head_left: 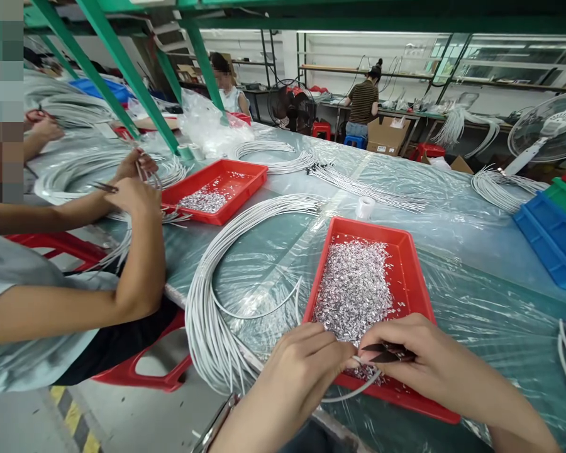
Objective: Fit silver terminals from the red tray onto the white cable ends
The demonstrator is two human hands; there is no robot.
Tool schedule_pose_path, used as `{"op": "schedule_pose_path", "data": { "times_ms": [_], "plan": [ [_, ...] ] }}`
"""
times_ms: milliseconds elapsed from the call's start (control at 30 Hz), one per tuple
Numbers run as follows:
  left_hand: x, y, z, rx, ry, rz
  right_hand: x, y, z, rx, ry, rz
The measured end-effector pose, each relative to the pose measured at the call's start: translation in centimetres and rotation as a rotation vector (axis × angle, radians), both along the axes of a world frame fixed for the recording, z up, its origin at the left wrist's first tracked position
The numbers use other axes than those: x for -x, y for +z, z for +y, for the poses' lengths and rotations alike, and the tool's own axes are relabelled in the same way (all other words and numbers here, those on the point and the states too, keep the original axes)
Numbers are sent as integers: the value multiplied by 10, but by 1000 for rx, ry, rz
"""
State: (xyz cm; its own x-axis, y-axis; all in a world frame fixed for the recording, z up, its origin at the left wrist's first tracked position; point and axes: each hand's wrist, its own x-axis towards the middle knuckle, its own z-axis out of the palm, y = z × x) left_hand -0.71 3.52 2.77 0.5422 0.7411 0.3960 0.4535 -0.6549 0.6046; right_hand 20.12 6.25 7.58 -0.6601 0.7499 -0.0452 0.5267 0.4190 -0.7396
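Observation:
Over the near end of a red tray (417,277), my left hand (306,371) is closed around the end of a white cable (353,393). My right hand (424,358) is closed on a pair of dark scissors (387,352), whose blades point left; its fingertips meet the cable end beside my left hand. The scissors' handles are hidden in my palm. Below both hands, the tray holds a heap of small shiny silvery pieces (353,286). A thick coiled bundle of white cables (212,314) lies left of the tray.
At the left, a co-worker's hands (136,189) hold cables and a dark-bladed tool beside another red tray (245,182). A white roll (365,207) stands behind my tray. Blue bins (551,239) are at the right. Green posts (127,69) rise from the plastic-covered table (490,296).

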Motion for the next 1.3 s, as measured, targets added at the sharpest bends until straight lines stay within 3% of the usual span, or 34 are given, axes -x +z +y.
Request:
{"op": "schedule_pose_path", "data": {
  "times_ms": [300, 667, 900, 1133, 1300],
  "plan": [
    [3, -5, -2, 41, 38, -133, 7, -2, -3, 15, -36, -12],
    [3, -9, -6, -63, 89, -183, 12, -5, -8, 138, -59, 15],
    [6, -8, -9, -149, 91, -146, 9, -1, -5, 143, -12, 103],
    [7, -1, -8, -131, 14, -52, 3, -6, -1, 176, 78, 49],
    [9, -5, -9, -53, 5, -43, 5, -13, 6, 258, 113, 14]
  ]
}}
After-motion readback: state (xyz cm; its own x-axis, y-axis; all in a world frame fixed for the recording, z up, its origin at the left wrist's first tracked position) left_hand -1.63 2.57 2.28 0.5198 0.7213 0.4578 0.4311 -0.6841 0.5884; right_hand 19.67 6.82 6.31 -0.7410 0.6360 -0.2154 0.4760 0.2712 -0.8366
